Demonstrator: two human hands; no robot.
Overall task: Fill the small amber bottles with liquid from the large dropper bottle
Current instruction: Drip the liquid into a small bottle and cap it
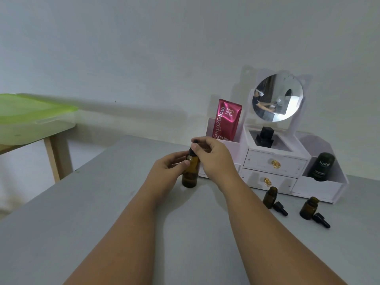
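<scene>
Large dropper bottle (190, 172) stands gripped by left hand (167, 168); right hand (213, 157) fingers pinch, half hiding, its black cap (194, 148).

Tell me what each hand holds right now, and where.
Left hand grips the large dropper bottle by its upper body; right hand pinches its black dropper cap.

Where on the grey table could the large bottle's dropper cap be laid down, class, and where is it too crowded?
Free: the broad patch left of the large dropper bottle towards the table edge, and the strip between the forearms. Crowded: the right side, where two small amber bottles and their loose droppers sit before the white organiser.
</scene>
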